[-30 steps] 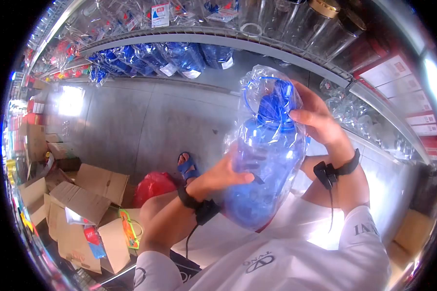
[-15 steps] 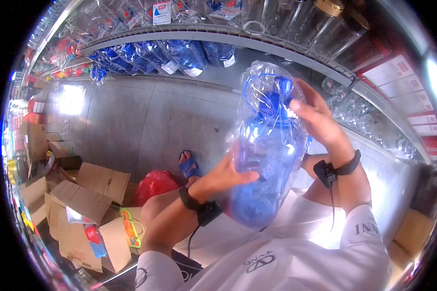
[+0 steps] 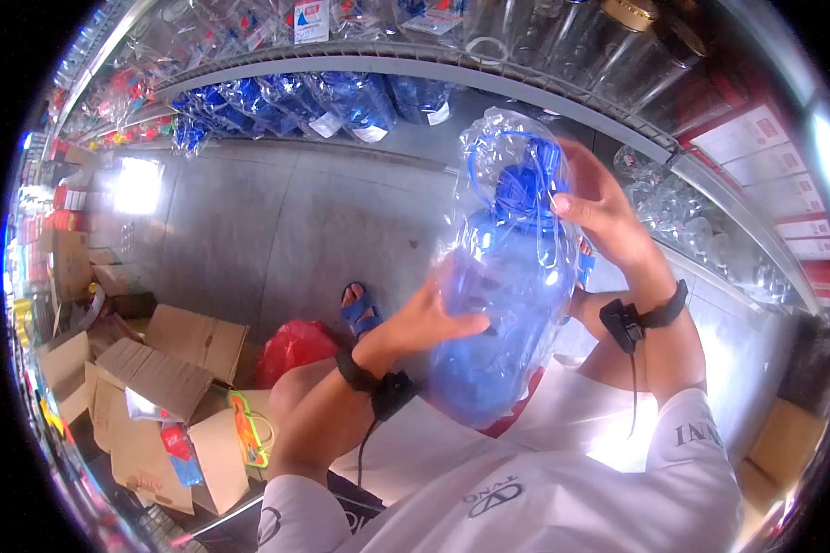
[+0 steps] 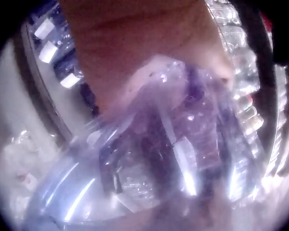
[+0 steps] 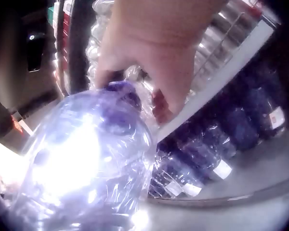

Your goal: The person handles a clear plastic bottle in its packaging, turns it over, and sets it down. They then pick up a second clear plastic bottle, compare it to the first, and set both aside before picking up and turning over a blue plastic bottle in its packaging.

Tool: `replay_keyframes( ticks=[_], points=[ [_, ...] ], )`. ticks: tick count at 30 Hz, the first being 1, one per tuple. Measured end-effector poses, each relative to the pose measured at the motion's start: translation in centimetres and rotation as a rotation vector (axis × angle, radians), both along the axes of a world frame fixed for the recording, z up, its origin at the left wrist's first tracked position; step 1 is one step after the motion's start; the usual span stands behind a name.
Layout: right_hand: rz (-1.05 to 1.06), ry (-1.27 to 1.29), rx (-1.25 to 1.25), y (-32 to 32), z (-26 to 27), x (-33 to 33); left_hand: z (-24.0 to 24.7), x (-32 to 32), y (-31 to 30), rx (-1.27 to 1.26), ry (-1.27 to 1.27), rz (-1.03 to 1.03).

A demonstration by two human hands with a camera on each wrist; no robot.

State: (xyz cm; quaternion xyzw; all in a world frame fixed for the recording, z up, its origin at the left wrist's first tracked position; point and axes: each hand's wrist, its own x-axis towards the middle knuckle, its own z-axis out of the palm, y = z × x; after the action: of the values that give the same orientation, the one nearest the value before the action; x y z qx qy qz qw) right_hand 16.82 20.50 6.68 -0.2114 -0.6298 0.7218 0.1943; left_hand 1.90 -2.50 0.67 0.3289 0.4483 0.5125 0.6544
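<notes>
A large blue bottle [image 3: 507,304] in clear plastic wrap is held tilted above the lap, its blue cap [image 3: 523,189] toward the shelf. My left hand [image 3: 424,318] grips the bottle's side, the thumb across its front and the other fingers partly hidden. At the neck, my right hand [image 3: 599,205] grips with its thumb near the cap and its fingers behind the wrap. The right wrist view has the right hand [image 5: 151,62] curled round the neck of the bottle [image 5: 86,159]. In the left wrist view the wrapped bottle [image 4: 135,173] covers much of the picture.
Wrapped blue bottles [image 3: 346,103] lie on the lower shelf, under a rack edge [image 3: 387,64]. Clear jars stand at the upper right, beside boxes [image 3: 756,138]. Opened cartons [image 3: 171,369] and a red bag [image 3: 295,350] are on the floor at the left.
The cap end of the bottle has shifted slightly up in the head view, and both hands have moved a little with it, still holding it.
</notes>
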Motion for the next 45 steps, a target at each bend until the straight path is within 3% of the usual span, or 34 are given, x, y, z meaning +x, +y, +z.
replay_keyframes(
  ticks=[2,9,27,30,33,37,42,45],
  points=[
    [0.057,-0.130,-0.201,-0.6,1.4,0.7,0.2,0.1,-0.2,0.000,-0.106,-0.034],
    [0.218,-0.154,-0.315,-0.4,1.8,1.3,0.9,-0.2,-0.2,-0.040,-0.181,-0.127],
    [-0.057,-0.192,-0.364,-3.2,0.7,-0.4,0.5,2.0,0.2,-0.063,-0.034,0.099],
    [-0.073,-0.124,-0.353,-3.4,1.1,-0.4,1.2,1.7,0.5,-0.051,-0.046,0.100],
    [0.014,0.158,-0.525,-1.9,0.2,-0.6,1.6,1.0,0.4,-0.048,-0.145,0.008],
    [-0.047,0.080,-0.376,-0.8,0.4,-0.1,0.9,0.9,0.1,-0.033,-0.121,-0.052],
    [-0.166,0.082,-0.436,1.1,-1.5,0.3,0.0,0.8,0.2,0.037,-0.080,-0.107],
    [-0.258,0.099,-0.329,0.9,-0.6,-0.5,-0.1,1.4,0.1,0.003,-0.053,0.012]
  ],
)
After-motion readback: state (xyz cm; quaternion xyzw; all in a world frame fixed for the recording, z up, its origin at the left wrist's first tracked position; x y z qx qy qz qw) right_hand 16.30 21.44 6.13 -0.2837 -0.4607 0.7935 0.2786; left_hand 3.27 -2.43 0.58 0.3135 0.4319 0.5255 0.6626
